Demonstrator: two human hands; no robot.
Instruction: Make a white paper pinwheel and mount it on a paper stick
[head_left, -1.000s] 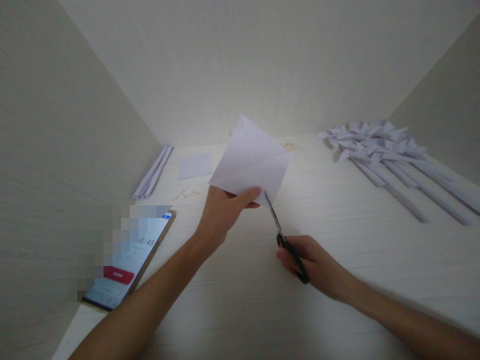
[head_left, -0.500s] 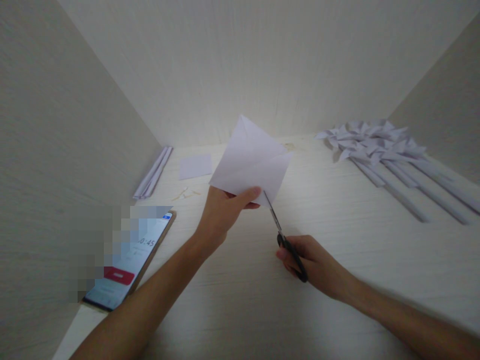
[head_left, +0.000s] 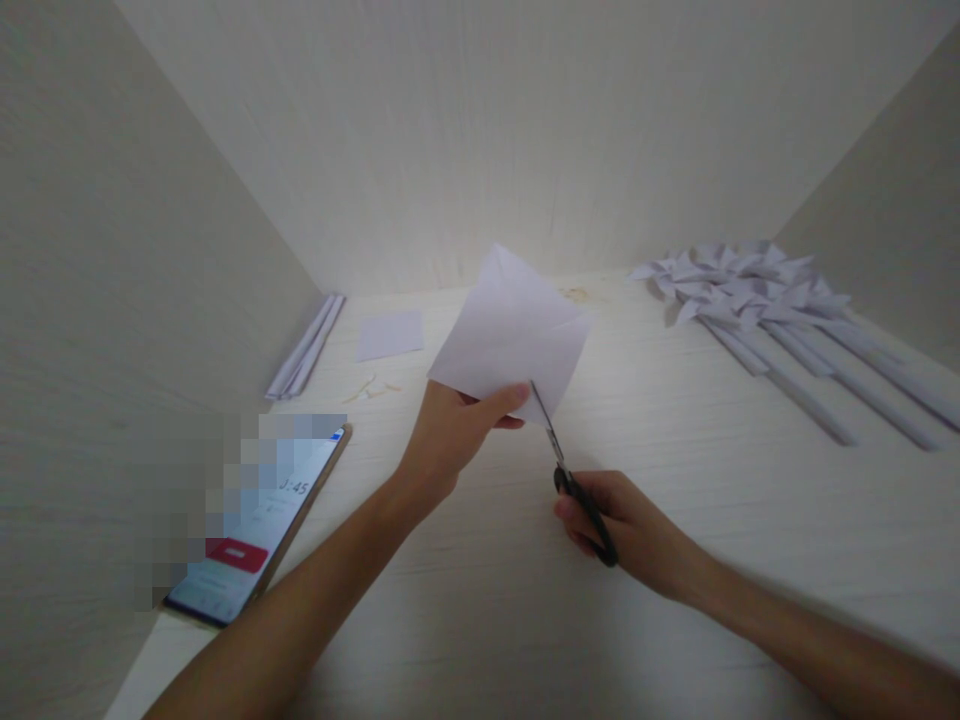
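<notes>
A creased white square of paper (head_left: 517,320) is held up over the table, one corner pointing away from me. My left hand (head_left: 465,430) pinches its near edge, thumb on top and fingers underneath. In my right hand (head_left: 611,515) are scissors with black handles (head_left: 589,515), my fingers through the loops. Their blades reach into the near right edge of the paper, just right of my left thumb. The lower blade is partly hidden by the sheet.
At the back right lies a pile of white paper pinwheels (head_left: 750,285) on rolled paper sticks (head_left: 810,395). A flat paper square (head_left: 390,335), thin scraps (head_left: 373,387) and rolled paper sticks (head_left: 307,345) lie left. A phone (head_left: 255,540) leans by the left wall.
The paper and my left hand have shifted slightly right and toward me, so the scissor blades sit further into the sheet. My right hand has hardly moved.
</notes>
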